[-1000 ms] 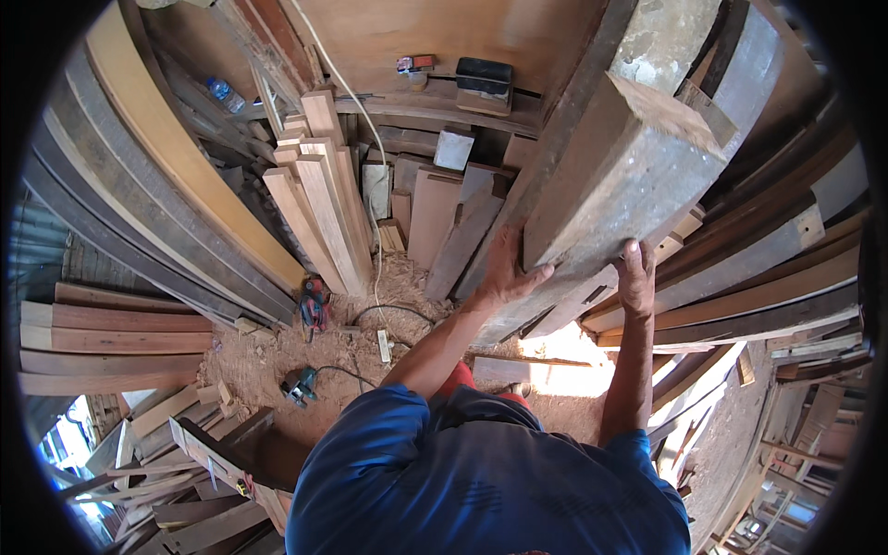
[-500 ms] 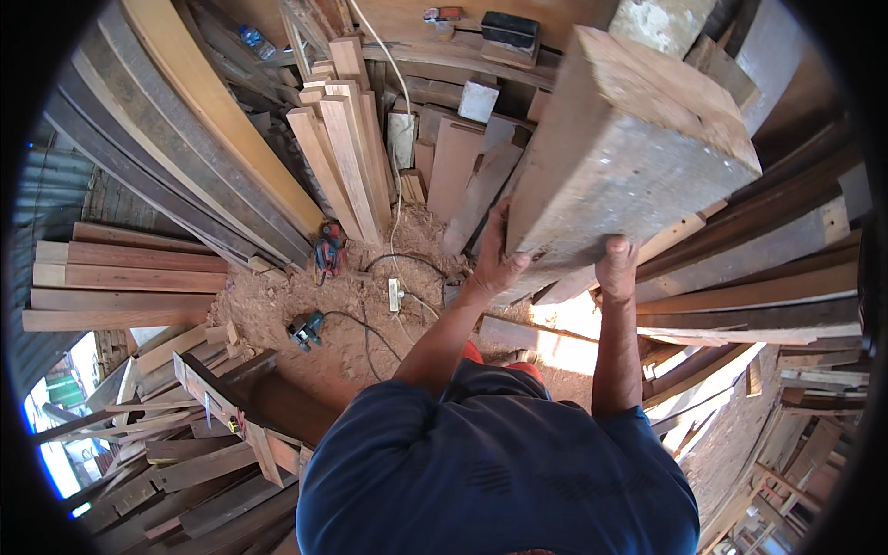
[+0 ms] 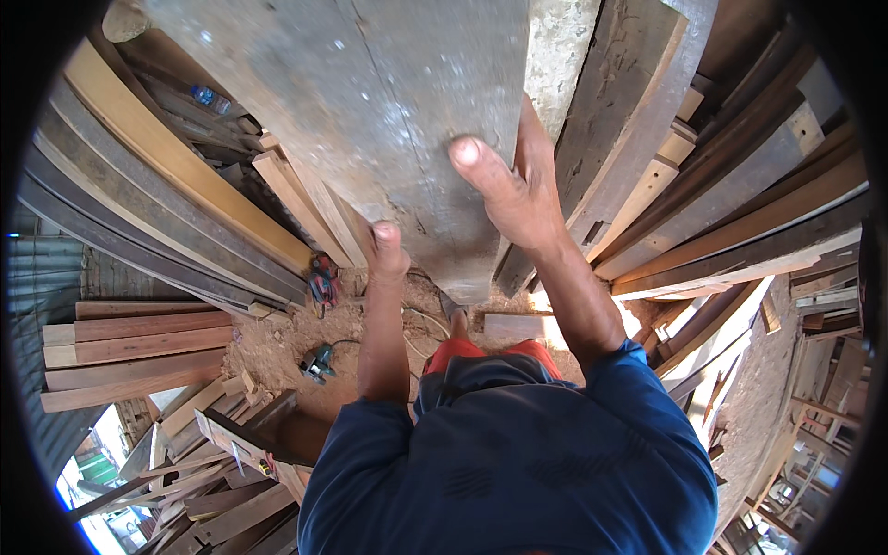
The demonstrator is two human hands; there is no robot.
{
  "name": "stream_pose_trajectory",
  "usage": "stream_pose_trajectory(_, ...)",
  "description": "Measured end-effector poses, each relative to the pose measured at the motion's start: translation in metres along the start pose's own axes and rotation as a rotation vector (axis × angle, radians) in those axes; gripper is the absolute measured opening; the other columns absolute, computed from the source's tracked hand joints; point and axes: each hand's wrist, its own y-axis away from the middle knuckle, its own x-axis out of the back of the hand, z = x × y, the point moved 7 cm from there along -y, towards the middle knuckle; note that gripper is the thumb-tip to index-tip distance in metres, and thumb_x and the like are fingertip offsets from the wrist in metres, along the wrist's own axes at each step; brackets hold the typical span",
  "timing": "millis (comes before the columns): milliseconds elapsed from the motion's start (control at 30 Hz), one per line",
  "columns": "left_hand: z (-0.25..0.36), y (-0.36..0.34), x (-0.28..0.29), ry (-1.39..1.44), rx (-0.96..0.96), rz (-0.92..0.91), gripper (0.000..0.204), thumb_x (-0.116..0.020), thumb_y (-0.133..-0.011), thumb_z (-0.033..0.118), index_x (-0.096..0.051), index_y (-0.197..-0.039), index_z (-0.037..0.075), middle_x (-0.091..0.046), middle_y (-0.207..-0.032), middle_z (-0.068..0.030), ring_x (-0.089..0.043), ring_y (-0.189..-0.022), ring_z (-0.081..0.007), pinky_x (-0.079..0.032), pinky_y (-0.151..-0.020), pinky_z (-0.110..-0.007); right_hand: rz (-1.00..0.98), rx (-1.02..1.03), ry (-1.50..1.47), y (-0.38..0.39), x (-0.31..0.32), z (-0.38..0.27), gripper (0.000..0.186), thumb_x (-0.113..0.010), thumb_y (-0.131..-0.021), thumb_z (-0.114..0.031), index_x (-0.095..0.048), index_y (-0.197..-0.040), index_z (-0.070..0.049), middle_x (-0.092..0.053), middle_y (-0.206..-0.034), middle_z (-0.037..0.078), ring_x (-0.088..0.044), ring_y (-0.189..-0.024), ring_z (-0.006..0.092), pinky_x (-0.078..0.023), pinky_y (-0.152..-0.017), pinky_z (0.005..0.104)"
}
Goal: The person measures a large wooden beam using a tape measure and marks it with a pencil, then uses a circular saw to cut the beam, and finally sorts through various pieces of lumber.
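Observation:
A thick, weathered grey wooden beam stands tilted in front of me, its broad face filling the upper middle of the view. My left hand grips its lower left edge, thumb against the face and fingers hidden behind. Higher up, my right hand clasps the right edge, with the thumb flat on the face and the fingers around the side. The lower end of the beam reaches down near my foot; whether it touches the ground I cannot tell.
Long boards lean at the left, above a stack of reddish planks. A red power tool and a green power tool lie on the sawdust floor. Dark beams line the right; scrap wood is heaped at lower left.
The beam has swung from the right to the middle and left, now showing its broad face instead of its end. My left hand moved left and my right hand went up along the edge.

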Motion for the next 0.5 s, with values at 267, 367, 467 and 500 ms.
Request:
stream_pose_trajectory(267, 0.066, -0.049, -0.020, 0.002, 0.012, -0.144, 0.119, -0.068, -0.083, 0.080, -0.024, -0.161, 0.002, -0.040, -0.157, -0.0171, -0.046, -0.141, -0.0327, -0.045, -0.113, -0.049, -0.011, 0.139, -0.025, -0.027, -0.024, -0.019, 0.093, -0.081, -0.086, -0.054, -0.043, -0.136, 0.014, -0.060, -0.114, 0.030, -0.063, -0.116, 0.0342, -0.056, -0.094, 0.0465)
stream_pose_trajectory(367, 0.050, -0.057, -0.008, -0.028, -0.035, -0.149, 0.120, -0.066, -0.083, 0.081, -0.023, -0.161, 0.002, -0.040, -0.157, -0.0168, -0.046, -0.141, -0.0332, -0.043, -0.114, -0.050, -0.051, 0.087, 0.017, -0.029, -0.029, 0.014, 0.102, -0.079, -0.086, -0.062, -0.040, -0.146, 0.010, -0.057, -0.133, 0.026, -0.057, -0.126, 0.0324, -0.045, -0.108, 0.0462)
stream_pose_trajectory(467, -0.036, -0.063, 0.058, -0.025, -0.012, -0.124, 0.122, -0.064, -0.083, 0.083, -0.020, -0.162, 0.002, -0.038, -0.158, -0.0159, -0.046, -0.141, -0.0330, -0.040, -0.116, -0.050, -0.091, -0.003, 0.007, -0.029, -0.030, 0.063, 0.108, -0.080, -0.084, -0.063, -0.036, -0.151, 0.011, -0.054, -0.139, 0.025, -0.049, -0.135, 0.0333, -0.036, -0.117, 0.0458)
stream_pose_trajectory(500, -0.056, -0.068, 0.054, -0.034, -0.012, -0.117, 0.121, -0.064, -0.083, 0.083, -0.022, -0.162, 0.001, -0.039, -0.158, -0.0156, -0.046, -0.141, -0.0326, -0.039, -0.117, -0.050, -0.061, -0.010, 0.015, -0.031, -0.019, 0.081, 0.109, -0.080, -0.083, -0.062, -0.036, -0.151, 0.011, -0.054, -0.139, 0.025, -0.049, -0.135, 0.0330, -0.036, -0.117, 0.0458)
